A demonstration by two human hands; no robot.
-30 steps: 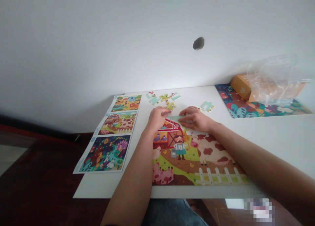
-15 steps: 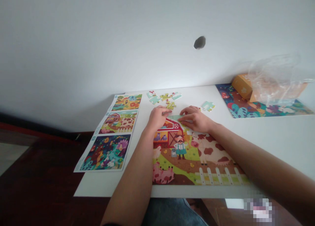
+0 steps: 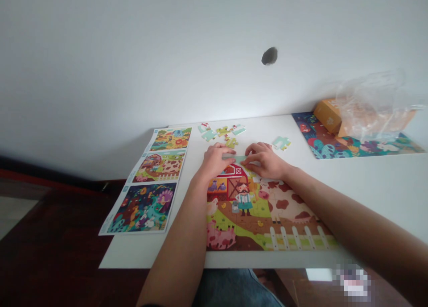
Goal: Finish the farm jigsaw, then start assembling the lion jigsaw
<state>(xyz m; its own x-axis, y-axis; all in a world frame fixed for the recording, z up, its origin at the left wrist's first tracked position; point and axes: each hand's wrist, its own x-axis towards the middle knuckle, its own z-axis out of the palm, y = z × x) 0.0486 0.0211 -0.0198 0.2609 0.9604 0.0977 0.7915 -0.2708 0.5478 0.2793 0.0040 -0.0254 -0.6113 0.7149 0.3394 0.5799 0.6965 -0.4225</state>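
The left hand point(image 3: 214, 162) and right hand point(image 3: 265, 161) hold their fingers point(image 3: 249, 161) closed on a pale green cardboard jigsaw piece point(image 3: 234, 158) between them (a long, narrow one), along the far edge of the colourful farmyard jigsaw puzzle point(image 3: 244, 213) on the white surface point(image 3: 384, 186).

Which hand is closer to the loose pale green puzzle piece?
Right. The right hand is just short of the pale green puzzle piece, not touching it; the left hand is farther away, beyond the right hand.

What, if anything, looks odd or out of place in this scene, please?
A dark oval mark on the white wall above the table looks odd; I cannot tell what it is. At the far right, a crumpled clear plastic bag lies over an orange box, both resting on a colourful printed sheet.
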